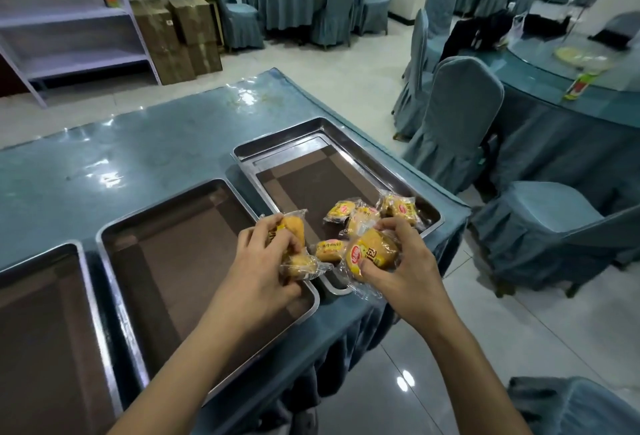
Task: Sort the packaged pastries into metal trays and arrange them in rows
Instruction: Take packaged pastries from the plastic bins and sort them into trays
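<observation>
Both forearms reach in from the near edge of the desk (145, 157). The left hand (266, 254) has its fingers curled round wrapped pastries (294, 247), apparently two of them, held over the near right corner of the middle tray (114, 237). The right hand (405, 261) pinches a single packaged pastry (374, 253) with a red-and-yellow label above the near end of the right tray (349, 144), which sits by the desk's right edge. Several more loose pastries (367, 215) lie in a heap in that tray's near part. The middle tray and the left tray (83, 296) show only their brown liners.

Judging by this, the sorting has only started: pastries are being lifted from the heap, none yet laid in rows. The next move probably calls for carrying the held ones to a bare tray and setting them down square, beginning a row along one wall.
</observation>
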Demonstrator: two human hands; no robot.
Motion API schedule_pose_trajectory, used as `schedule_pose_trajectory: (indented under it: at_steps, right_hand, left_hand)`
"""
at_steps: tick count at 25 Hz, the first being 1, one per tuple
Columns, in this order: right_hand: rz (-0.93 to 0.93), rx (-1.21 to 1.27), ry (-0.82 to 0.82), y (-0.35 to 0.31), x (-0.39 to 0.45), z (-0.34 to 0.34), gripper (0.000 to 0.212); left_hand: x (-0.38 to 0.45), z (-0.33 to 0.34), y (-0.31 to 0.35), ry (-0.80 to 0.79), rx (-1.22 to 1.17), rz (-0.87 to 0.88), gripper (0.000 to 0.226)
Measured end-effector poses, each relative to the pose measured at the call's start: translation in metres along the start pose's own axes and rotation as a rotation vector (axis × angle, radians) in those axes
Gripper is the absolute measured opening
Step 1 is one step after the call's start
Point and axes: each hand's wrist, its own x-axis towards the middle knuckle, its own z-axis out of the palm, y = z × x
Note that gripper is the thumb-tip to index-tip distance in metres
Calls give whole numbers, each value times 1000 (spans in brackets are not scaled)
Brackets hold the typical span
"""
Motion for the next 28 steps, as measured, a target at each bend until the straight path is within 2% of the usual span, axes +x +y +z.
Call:
schedule_pose_trajectory:
  at_steps: [9, 12, 28]
  right_hand:
    - [56, -4, -68, 38, 61, -26, 54]
    - [54, -44, -101, 61, 93, -32, 60]
    - [3, -214, -507, 153, 219, -30, 58]
  left_hand:
    - [58, 35, 5, 24, 20, -96, 45]
    - [81, 53, 8, 31, 35, -151, 46]
    - [168, 164, -6, -73, 207, -494, 55]
